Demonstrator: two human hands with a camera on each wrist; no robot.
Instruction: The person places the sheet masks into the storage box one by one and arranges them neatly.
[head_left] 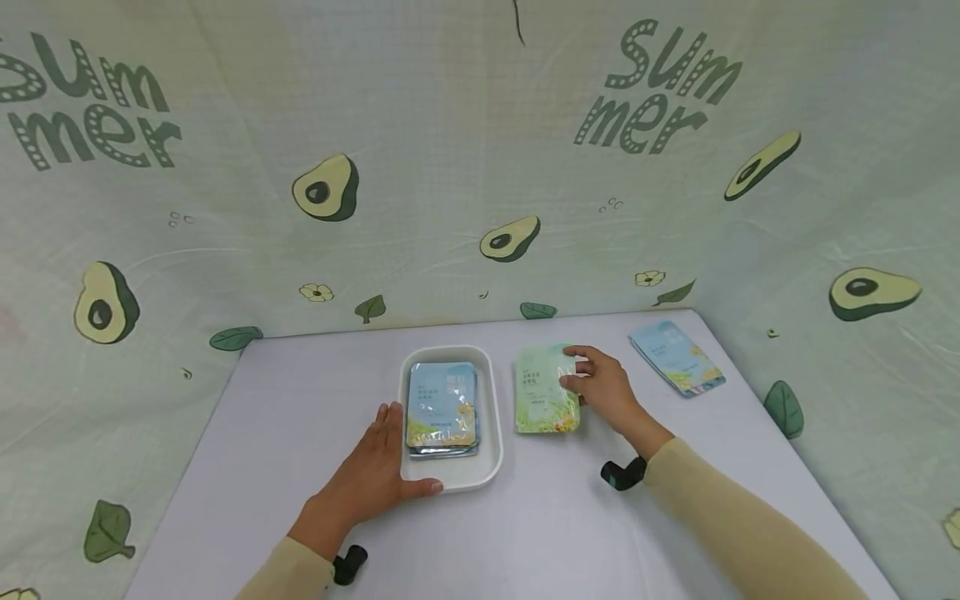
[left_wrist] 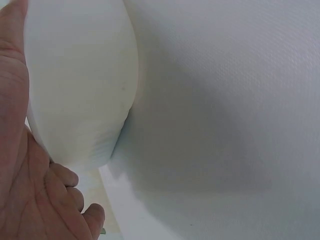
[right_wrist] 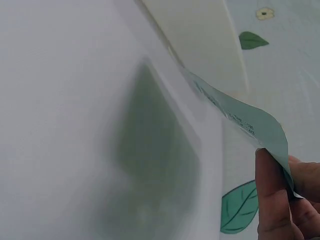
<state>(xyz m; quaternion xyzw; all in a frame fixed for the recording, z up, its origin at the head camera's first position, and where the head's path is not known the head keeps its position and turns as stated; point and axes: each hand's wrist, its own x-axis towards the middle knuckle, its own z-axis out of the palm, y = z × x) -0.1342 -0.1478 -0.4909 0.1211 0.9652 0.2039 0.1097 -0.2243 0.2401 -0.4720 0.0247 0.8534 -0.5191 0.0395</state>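
Note:
A white tray (head_left: 490,417) holds a small stack of blue printed flat sachets (head_left: 441,404). My left hand (head_left: 375,467) rests against the tray's near left corner, fairly straight fingers along its left side and thumb at the front rim. In the left wrist view the palm and fingers lie beside the tray's outer wall (left_wrist: 80,75). To the right of the tray, my right hand (head_left: 603,387) pinches a green printed sachet (head_left: 540,400) by its right edge. The right wrist view shows this sachet (right_wrist: 255,122) bent between thumb and fingers, raised over the table with its shadow below.
More blue sachets (head_left: 678,358) lie in a slanted pile at the table's back right. A white cloth covers the table (head_left: 315,383). Behind and beside it hangs a curtain (head_left: 420,167) printed with avocados and leaves. A small black device (head_left: 622,475) sits at the right wrist.

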